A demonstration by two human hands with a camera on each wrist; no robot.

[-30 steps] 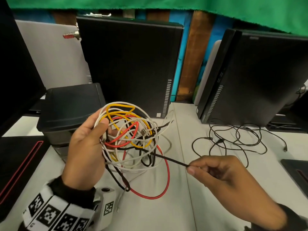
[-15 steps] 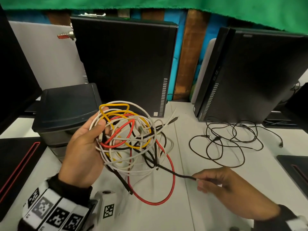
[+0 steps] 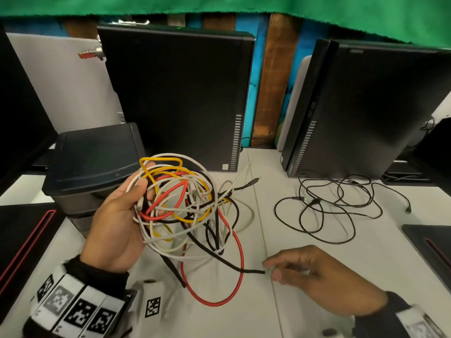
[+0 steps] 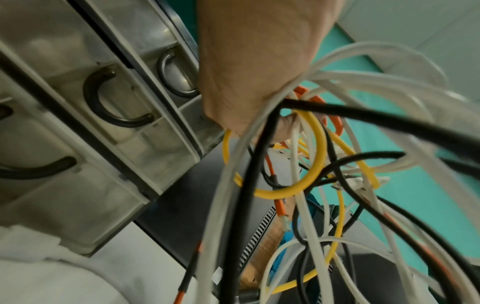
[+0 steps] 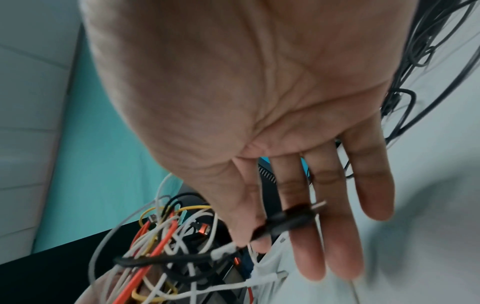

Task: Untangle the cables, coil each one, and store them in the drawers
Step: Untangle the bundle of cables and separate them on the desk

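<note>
My left hand [image 3: 117,220] holds up a tangle of white, yellow, red and black cables [image 3: 180,198] above the white table, fingers curled round its left side. A black braided cable [image 3: 227,262] trails from the tangle down to my right hand [image 3: 273,269], low at the front right. In the right wrist view the fingers [image 5: 337,216] are straight and spread, and the cable's black plug [image 5: 291,220] lies across them. A red loop [image 3: 240,264] hangs onto the table. The drawer unit [image 3: 92,162] stands behind my left hand; its translucent drawers with dark handles [image 4: 103,98] show in the left wrist view.
A separate thin black cable [image 3: 336,206] lies loose on the table [image 3: 305,320] at the right. Two black computer towers [image 3: 180,93] [image 3: 378,113] stand at the back. Black mats with red trim lie at the left [image 3: 19,240] and right [image 3: 429,245] edges.
My right hand has moved down and nearer with the black cable's end, and its pinch has loosened into straight fingers. The black cable has gone slack. My left hand has kept the tangle.
</note>
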